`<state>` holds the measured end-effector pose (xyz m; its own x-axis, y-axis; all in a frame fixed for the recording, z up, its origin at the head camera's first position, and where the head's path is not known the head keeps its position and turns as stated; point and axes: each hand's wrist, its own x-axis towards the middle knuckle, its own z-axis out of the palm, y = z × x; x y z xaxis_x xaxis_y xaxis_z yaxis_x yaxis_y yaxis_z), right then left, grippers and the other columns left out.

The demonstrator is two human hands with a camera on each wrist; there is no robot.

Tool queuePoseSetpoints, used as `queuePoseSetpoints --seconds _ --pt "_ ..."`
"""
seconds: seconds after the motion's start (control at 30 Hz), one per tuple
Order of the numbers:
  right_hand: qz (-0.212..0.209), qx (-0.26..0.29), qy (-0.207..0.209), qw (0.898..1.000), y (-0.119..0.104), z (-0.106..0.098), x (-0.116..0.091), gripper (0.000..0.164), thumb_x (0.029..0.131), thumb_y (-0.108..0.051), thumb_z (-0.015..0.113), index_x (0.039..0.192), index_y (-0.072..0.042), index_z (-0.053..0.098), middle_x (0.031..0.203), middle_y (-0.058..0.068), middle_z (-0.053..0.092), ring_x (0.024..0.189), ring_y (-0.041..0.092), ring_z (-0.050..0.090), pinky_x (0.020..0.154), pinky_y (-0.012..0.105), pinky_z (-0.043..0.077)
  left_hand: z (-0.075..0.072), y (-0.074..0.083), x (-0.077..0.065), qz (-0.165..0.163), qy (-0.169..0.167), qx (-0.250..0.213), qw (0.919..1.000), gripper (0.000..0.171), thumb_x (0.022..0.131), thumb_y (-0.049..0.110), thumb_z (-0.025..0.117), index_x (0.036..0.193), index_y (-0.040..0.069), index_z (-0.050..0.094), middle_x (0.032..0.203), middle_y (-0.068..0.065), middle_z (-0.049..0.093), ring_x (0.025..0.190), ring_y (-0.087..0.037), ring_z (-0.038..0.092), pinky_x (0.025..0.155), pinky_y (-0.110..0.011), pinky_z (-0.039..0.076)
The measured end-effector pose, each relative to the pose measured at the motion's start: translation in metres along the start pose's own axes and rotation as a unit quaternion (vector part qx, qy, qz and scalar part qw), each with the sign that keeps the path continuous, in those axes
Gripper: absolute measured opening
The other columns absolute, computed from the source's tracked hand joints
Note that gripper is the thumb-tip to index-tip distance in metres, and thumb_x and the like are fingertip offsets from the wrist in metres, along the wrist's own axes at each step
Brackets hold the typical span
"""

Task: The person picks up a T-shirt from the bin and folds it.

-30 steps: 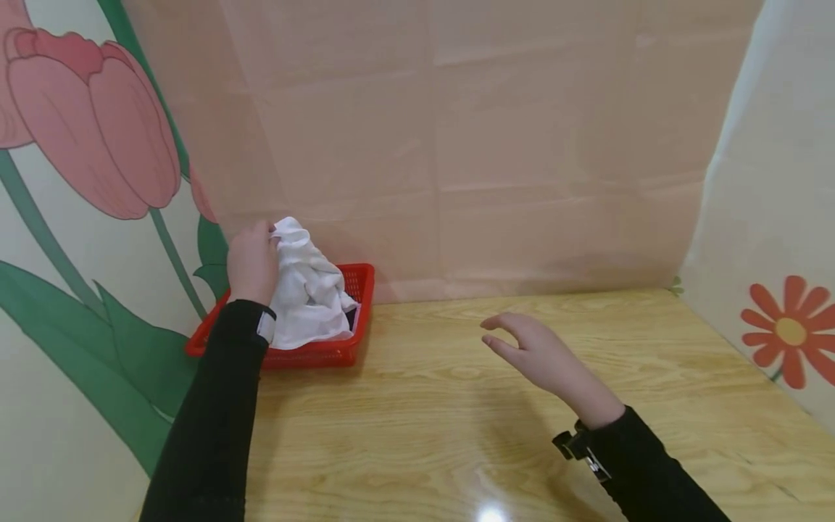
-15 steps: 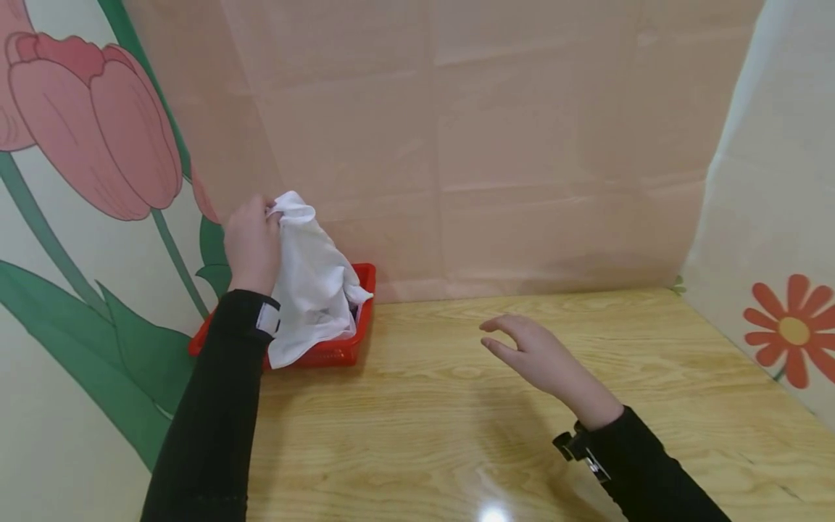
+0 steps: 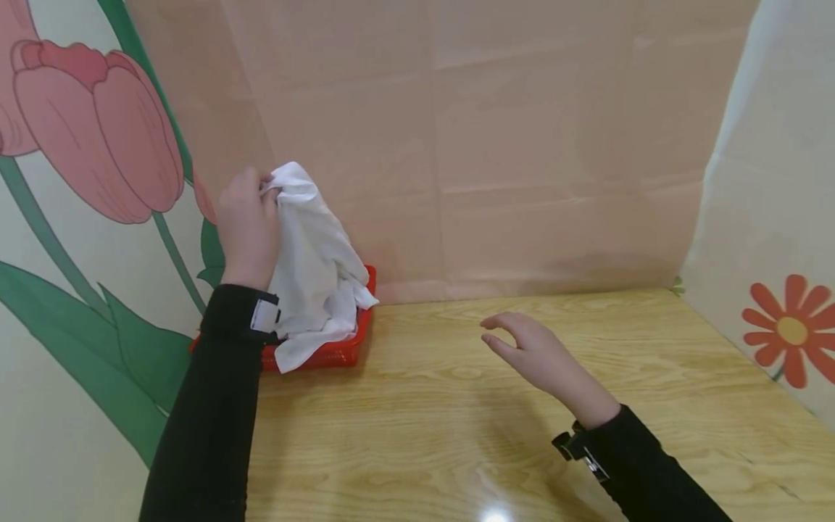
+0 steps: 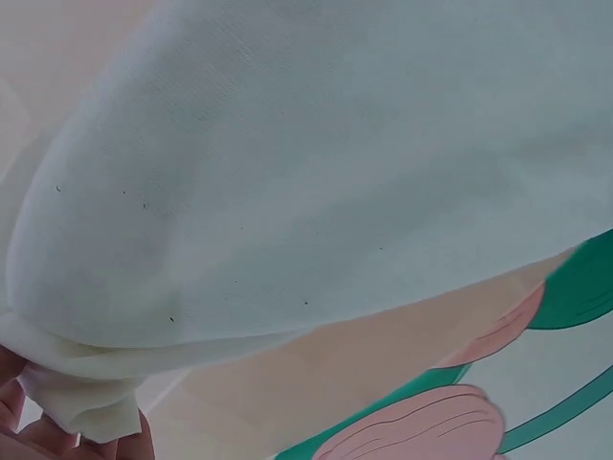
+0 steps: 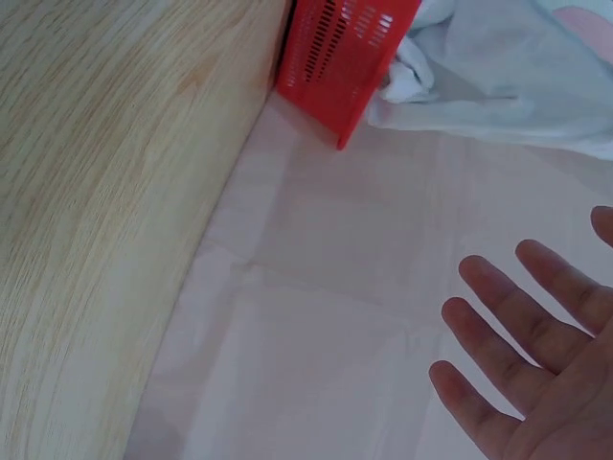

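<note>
A white cloth (image 3: pixel 313 254) hangs from my left hand (image 3: pixel 249 225), whose fingers pinch its top edge. Its lower folds drape over the red plastic basket (image 3: pixel 339 354), and one corner hangs past the basket's front rim. In the left wrist view the cloth (image 4: pixel 316 182) fills most of the picture, with small dark specks on it and fingertips (image 4: pixel 134 446) gripping a bunched bit. My right hand (image 3: pixel 538 351) hovers over the table to the right, fingers loosely bent and holding nothing. The right wrist view shows that hand (image 5: pixel 546 364) with its fingers spread apart.
The basket stands at the back left of the wooden table (image 3: pixel 417 435), close to a wall painted with a tulip (image 3: pixel 98 130). A pinkish sheet (image 3: pixel 489 145) covers the back. A wall with a red flower (image 3: pixel 791 330) borders the right side.
My left hand has risen, drawing the white cloth upward out of the basket so more of it hangs stretched. The right hand has stayed in place.
</note>
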<state>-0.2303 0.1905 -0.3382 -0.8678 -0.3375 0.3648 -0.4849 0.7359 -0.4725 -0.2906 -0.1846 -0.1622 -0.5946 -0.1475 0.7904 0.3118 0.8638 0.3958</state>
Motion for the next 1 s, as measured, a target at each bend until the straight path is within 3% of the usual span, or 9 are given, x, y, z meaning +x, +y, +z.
queuePoseSetpoints --seconds 0.4,0.6,0.8,1.0 --pt "0.008 0.015 0.016 1.000 -0.004 0.004 0.003 0.036 0.100 -0.031 0.056 0.124 -0.006 0.063 0.125 0.012 0.061 0.120 0.034 0.053 0.098 0.055 0.041 -0.020 0.033 0.006 0.042 0.041 -0.017 0.9981 0.022 0.100 0.018 0.056 0.109 -0.001 0.062 0.108 -0.016 0.065 0.105 -0.030 0.059 0.095 -0.039 0.044" --pt "0.018 0.041 0.022 0.999 -0.007 0.003 0.005 0.046 0.100 -0.042 0.052 0.130 -0.007 0.059 0.130 0.012 0.058 0.124 0.033 0.050 0.099 0.055 0.040 -0.026 0.053 0.001 0.069 0.051 -0.032 0.9958 0.022 0.100 0.019 0.056 0.109 0.000 0.063 0.108 -0.014 0.066 0.103 -0.028 0.059 0.095 -0.036 0.045" --pt "0.019 0.094 0.060 0.994 -0.011 0.003 0.007 0.048 0.100 -0.042 0.053 0.135 -0.010 0.054 0.131 0.011 0.058 0.120 0.031 0.051 0.095 0.057 0.042 -0.031 0.075 -0.006 0.083 0.033 -0.044 0.9950 0.022 0.100 0.020 0.056 0.112 0.003 0.063 0.111 -0.009 0.066 0.103 -0.023 0.059 0.096 -0.027 0.044" --pt "-0.023 0.178 0.081 0.980 -0.026 0.005 0.010 0.045 0.099 -0.027 0.059 0.139 -0.010 0.048 0.132 0.012 0.056 0.118 0.031 0.051 0.098 0.056 0.039 -0.024 0.089 -0.014 0.126 0.031 -0.066 0.9894 0.021 0.099 0.017 0.057 0.110 0.000 0.063 0.109 -0.012 0.066 0.101 -0.027 0.058 0.096 -0.030 0.044"
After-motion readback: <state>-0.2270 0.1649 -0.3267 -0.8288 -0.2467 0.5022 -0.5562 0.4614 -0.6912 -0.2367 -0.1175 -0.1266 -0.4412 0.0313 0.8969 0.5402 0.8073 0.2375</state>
